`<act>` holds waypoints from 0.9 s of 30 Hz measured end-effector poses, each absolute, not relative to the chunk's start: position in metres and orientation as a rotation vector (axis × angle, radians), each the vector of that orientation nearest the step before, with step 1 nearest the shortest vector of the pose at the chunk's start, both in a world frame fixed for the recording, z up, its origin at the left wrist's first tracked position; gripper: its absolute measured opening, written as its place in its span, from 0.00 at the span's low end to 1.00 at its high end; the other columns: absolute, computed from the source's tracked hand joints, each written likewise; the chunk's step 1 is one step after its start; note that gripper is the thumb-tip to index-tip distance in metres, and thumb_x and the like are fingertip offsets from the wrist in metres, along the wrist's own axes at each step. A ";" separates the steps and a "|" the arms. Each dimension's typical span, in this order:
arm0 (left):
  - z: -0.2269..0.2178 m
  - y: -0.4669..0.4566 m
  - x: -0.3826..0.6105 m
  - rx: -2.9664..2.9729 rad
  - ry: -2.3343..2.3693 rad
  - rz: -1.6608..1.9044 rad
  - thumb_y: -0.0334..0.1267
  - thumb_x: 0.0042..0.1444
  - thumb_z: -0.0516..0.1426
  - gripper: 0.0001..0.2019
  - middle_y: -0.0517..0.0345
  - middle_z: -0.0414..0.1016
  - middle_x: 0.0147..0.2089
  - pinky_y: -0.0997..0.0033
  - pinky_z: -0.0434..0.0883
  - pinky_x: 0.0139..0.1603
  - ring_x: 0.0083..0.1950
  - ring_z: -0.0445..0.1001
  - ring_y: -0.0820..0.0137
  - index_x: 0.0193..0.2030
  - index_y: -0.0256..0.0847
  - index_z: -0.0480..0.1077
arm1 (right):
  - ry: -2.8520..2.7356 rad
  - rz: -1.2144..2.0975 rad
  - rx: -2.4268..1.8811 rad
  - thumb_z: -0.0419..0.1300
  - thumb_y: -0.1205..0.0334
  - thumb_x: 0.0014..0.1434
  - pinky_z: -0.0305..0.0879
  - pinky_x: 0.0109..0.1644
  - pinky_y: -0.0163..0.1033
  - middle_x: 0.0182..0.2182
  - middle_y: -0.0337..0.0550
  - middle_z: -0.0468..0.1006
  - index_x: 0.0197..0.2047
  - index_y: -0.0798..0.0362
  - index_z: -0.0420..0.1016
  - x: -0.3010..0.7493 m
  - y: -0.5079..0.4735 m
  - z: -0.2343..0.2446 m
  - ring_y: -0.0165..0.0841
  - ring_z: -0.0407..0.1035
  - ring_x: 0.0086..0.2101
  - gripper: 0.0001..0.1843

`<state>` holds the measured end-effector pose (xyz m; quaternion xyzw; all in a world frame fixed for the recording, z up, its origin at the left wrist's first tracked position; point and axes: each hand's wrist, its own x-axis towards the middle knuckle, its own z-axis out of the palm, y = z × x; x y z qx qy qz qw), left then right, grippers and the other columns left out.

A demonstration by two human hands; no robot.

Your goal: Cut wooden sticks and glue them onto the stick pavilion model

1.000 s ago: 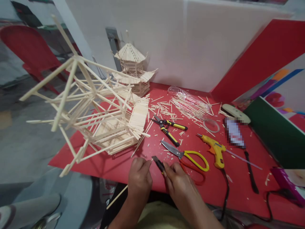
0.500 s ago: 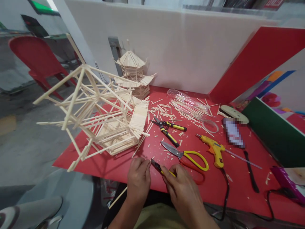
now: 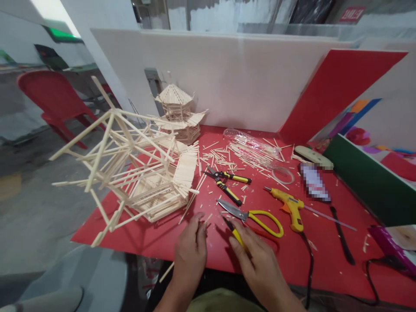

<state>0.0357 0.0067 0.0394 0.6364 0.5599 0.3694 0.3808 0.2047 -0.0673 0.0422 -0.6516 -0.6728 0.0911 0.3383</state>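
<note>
My left hand (image 3: 191,247) is closed around a thin wooden stick (image 3: 167,272). One end of that stick sticks out below the wrist, and a short tip shows by the fingertips. In my right hand (image 3: 256,255) is a yellow-and-black craft knife (image 3: 237,236), its dark tip pointing up and left toward the left hand, apart from the stick. A large open frame of wooden sticks (image 3: 130,173) stands to the left, with a slatted roof panel (image 3: 186,170) on its right side. Scissors (image 3: 250,214) with yellow and red handles lie just beyond the right hand.
Yellow-and-black pruning snips (image 3: 229,184) lie past the scissors. A yellow glue gun (image 3: 292,208) with a cord is on the right. Loose sticks (image 3: 253,154) and offcuts scatter the red table (image 3: 156,236). A finished stick pagoda (image 3: 177,115) stands by the white panel (image 3: 240,82).
The knife has drawn back from the stick tip, so my hands are slightly farther apart. My left fingers have loosened a little around the stick. The view has tilted up slightly.
</note>
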 end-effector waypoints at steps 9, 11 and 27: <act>0.061 0.009 0.045 0.862 1.151 0.825 0.50 0.48 0.65 0.22 0.67 0.67 0.16 0.80 0.53 0.15 0.13 0.56 0.79 0.45 0.35 0.75 | -1.919 0.164 -1.612 0.47 0.58 0.71 0.71 0.34 0.36 0.34 0.45 0.78 0.63 0.49 0.68 0.210 -0.059 0.057 0.34 0.75 0.33 0.21; 0.057 0.010 0.043 0.940 1.187 0.812 0.50 0.50 0.64 0.20 0.66 0.67 0.16 0.79 0.55 0.16 0.14 0.58 0.78 0.44 0.36 0.77 | -1.902 0.213 -1.589 0.46 0.59 0.71 0.73 0.38 0.37 0.39 0.47 0.80 0.63 0.50 0.68 0.213 -0.057 0.056 0.35 0.77 0.37 0.21; 0.043 0.012 0.035 1.195 1.280 0.816 0.49 0.54 0.60 0.16 0.59 0.73 0.21 0.75 0.62 0.19 0.18 0.65 0.73 0.38 0.37 0.79 | -1.970 0.376 -1.701 0.50 0.59 0.70 0.69 0.34 0.37 0.33 0.44 0.75 0.62 0.47 0.69 0.205 -0.062 0.042 0.34 0.73 0.32 0.20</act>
